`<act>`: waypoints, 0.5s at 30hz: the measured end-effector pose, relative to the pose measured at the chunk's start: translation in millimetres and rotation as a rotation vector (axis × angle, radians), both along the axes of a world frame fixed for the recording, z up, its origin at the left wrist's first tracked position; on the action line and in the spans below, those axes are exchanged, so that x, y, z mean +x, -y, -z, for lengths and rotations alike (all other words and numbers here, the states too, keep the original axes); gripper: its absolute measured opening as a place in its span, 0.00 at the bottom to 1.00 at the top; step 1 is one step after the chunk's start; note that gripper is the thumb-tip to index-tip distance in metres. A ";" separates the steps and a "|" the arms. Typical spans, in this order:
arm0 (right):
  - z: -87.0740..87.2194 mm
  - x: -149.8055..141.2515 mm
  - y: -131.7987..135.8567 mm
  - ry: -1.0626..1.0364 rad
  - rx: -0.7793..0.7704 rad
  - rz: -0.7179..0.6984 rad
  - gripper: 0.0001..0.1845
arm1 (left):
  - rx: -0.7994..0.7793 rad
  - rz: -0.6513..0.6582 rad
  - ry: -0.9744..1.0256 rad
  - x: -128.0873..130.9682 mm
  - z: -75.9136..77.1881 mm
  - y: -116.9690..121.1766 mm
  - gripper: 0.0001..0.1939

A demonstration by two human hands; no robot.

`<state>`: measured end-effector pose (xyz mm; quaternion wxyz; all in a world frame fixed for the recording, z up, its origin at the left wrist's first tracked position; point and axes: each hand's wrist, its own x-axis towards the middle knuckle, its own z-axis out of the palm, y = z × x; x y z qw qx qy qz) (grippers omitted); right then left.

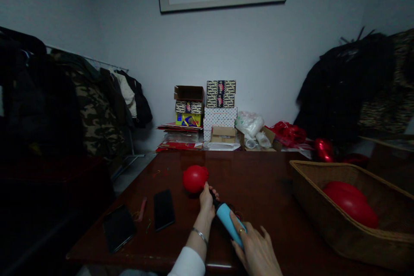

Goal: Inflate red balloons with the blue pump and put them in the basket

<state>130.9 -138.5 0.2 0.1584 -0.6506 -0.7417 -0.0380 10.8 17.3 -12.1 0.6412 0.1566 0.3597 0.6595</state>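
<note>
A partly inflated red balloon (194,179) sits over the middle of the dark wooden table. My left hand (206,202) is closed around the balloon's neck, where it meets the black nozzle end of a light-blue hand balloon pump (227,219). The neck and nozzle are mostly hidden by those fingers. My right hand (255,246), with a ring on one finger, grips the lower part of the pump's blue barrel, thumb side along it. The pump slants from the balloon down toward the right.
A wicker basket (312,213) with red balloons (351,203) in it stands on the table's right. Left lie a dark phone (164,209), another flat dark device (119,227) and a small red stick (142,208). Stacked boxes (220,116) stand behind the table; coats (97,112) hang at the sides.
</note>
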 end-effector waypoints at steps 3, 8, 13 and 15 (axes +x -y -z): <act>10.4 6.9 2.2 0.018 0.066 -0.036 0.34 | -0.002 -0.020 0.014 -4.7 1.2 -6.3 0.19; 25.1 31.5 11.4 0.088 0.207 -0.142 0.37 | 0.007 -0.055 0.008 -20.5 -2.7 -18.2 0.17; 26.0 53.0 24.2 0.188 0.297 -0.231 0.38 | 0.010 -0.068 0.027 -31.8 -12.5 -24.0 0.17; 22.7 55.7 28.1 0.226 0.312 -0.226 0.37 | 0.007 -0.074 0.030 -32.5 -14.4 -25.4 0.16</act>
